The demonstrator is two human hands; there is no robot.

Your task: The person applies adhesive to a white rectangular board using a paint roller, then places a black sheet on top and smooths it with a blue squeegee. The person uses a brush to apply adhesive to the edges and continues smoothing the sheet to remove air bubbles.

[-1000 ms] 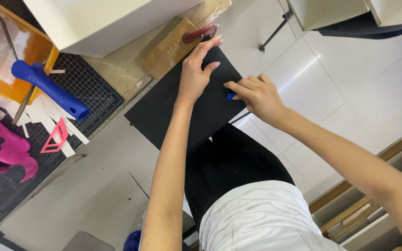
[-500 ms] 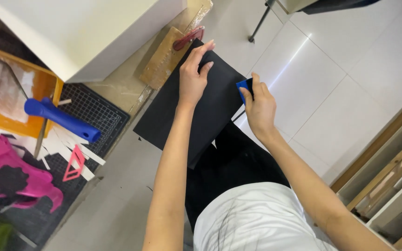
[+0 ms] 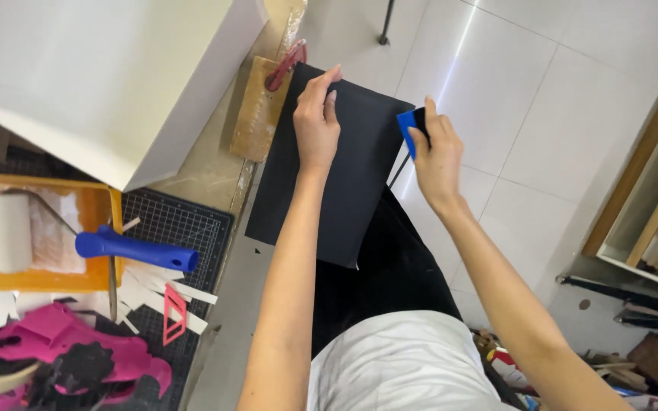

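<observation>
A black sheet lies on the table with its right part hanging past the table's edge, over the person's lap. The left hand rests flat on the sheet's upper middle, fingers stretched out and close together, the fingertips near the sheet's far edge, holding nothing. The right hand is at the sheet's right edge, fingers curled tight around a small blue scraper, whose blade touches the sheet's upper right corner. Just beyond the left fingertips a red tool lies on a wooden board, beside a large white box. Farther left on the table sit an orange tray with a paint roller, its blue handle reaching over a gridded cutting mat, and pink plastic pieces.
</observation>
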